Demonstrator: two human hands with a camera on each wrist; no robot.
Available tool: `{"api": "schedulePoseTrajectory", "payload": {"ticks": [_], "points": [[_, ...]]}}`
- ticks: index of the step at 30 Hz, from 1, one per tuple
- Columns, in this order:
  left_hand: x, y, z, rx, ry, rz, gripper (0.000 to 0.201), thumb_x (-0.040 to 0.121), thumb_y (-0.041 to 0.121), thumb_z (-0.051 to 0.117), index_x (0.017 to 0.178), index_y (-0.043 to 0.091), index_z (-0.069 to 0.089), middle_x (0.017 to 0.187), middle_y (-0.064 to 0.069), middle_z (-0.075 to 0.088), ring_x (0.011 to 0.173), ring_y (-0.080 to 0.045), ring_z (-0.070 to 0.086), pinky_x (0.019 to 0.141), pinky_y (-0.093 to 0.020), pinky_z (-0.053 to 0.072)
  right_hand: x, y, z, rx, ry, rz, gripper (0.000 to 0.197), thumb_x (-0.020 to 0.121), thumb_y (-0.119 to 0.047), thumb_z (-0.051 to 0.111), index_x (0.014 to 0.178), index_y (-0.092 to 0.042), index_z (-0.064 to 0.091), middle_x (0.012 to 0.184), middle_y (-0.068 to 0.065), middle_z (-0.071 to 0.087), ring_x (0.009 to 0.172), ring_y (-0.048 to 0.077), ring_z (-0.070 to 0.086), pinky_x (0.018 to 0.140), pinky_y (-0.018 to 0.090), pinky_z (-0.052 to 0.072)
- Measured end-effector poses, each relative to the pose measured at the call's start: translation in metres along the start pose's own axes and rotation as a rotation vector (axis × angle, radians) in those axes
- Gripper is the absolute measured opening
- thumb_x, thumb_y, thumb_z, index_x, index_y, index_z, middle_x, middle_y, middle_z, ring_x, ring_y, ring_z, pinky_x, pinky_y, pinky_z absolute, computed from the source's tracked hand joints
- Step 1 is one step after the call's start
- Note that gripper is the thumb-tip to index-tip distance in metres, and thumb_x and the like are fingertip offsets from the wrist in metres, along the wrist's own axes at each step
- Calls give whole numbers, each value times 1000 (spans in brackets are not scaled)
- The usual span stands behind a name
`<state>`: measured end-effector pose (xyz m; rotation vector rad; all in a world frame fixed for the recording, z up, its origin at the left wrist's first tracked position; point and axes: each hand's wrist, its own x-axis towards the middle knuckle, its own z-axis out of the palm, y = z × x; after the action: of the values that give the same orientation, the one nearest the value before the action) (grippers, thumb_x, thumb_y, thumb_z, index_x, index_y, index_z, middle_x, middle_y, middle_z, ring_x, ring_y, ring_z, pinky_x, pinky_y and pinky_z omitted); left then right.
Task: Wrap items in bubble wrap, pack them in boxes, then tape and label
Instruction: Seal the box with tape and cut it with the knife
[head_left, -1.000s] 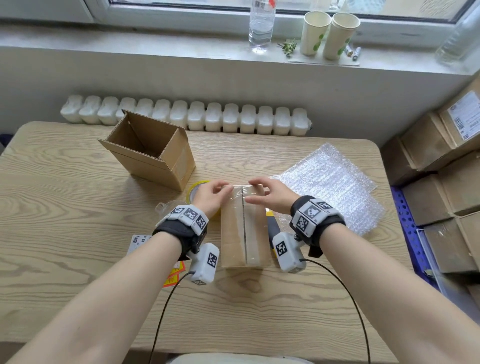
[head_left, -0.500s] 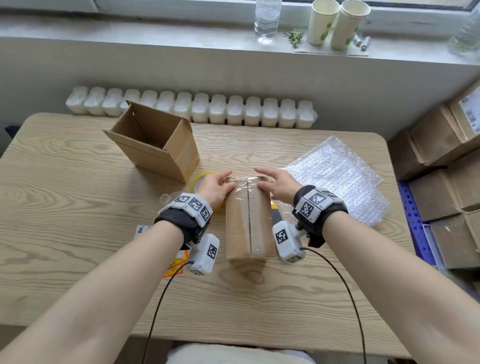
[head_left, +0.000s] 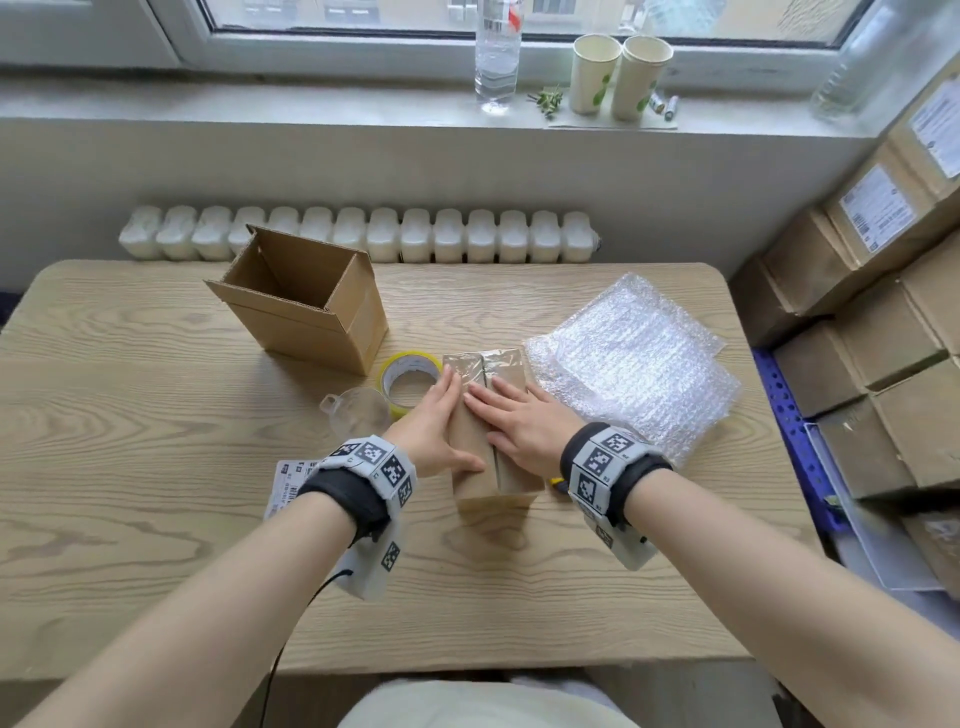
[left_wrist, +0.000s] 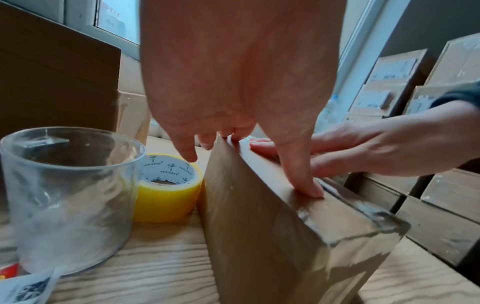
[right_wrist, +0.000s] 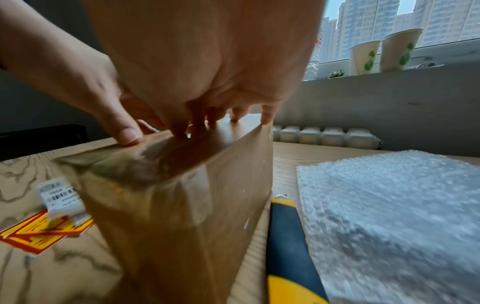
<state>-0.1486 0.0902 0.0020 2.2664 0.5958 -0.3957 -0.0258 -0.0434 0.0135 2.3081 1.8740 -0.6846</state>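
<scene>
A closed brown cardboard box (head_left: 493, 496) lies lengthwise in the middle of the table, with clear tape (head_left: 483, 364) along its top seam and over both ends. My left hand (head_left: 441, 423) lies along the box's left top edge. Its thumb (left_wrist: 303, 181) presses the top and its fingers (left_wrist: 187, 152) hang straight down the left side. My right hand (head_left: 517, 421) rests flat on the top, just right of the seam, fingers (right_wrist: 267, 117) straight and pressing down. Neither hand holds anything.
Left of the box sit a yellow tape roll (head_left: 408, 382), a clear glass cup (head_left: 358, 413) and an open empty carton (head_left: 301, 301). Labels (head_left: 291, 478) lie near my left wrist. Bubble wrap (head_left: 634, 364) and a yellow-black knife (right_wrist: 288, 246) lie to the right. Stacked cartons (head_left: 883, 312) stand beyond the table's right edge.
Both hands have slid from the box's far end back toward me along its top, flattening onto the taped seam. The box has stayed in place.
</scene>
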Motion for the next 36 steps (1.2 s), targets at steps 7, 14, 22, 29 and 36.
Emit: {"api": "schedulePoseTrajectory", "payload": {"ticks": [7,14,22,29,36], "points": [[-20,8,5,-16,43,-84,114,77,41,74,150,9,-9,158,-5,-10,146,-14,6,113,-24,16,-36,-23,12,147,69,38,56,99,-23,38,150,-25,16,159,-6,-2,146,15,0,117,35,7],[-36,0,10,-135,63,-186,67,84,37,68,137,6,43,136,-7,52,123,-20,51,101,-30,40,-47,-27,32,917,377,609,46,89,-8,58,134,-7,47,132,7,54,119,21,54,103,36,43],[-50,-14,17,-356,53,-97,47,76,22,76,119,13,60,113,0,68,101,-13,64,95,-36,50,-50,-54,44,1057,439,617,32,84,3,59,115,-2,64,110,3,66,98,11,60,93,20,45],[-68,-19,16,-377,121,-121,76,75,15,77,139,7,38,133,-7,53,114,-15,52,98,-26,39,-56,-69,48,949,358,560,30,86,-3,60,116,-2,63,115,8,66,108,19,61,98,31,46],[-74,-29,23,-509,180,-555,51,76,41,75,89,-7,64,76,-14,62,72,-24,60,60,-34,56,-29,-17,6,709,513,616,40,88,-11,59,127,-9,50,131,10,47,121,20,47,102,27,33]]}}
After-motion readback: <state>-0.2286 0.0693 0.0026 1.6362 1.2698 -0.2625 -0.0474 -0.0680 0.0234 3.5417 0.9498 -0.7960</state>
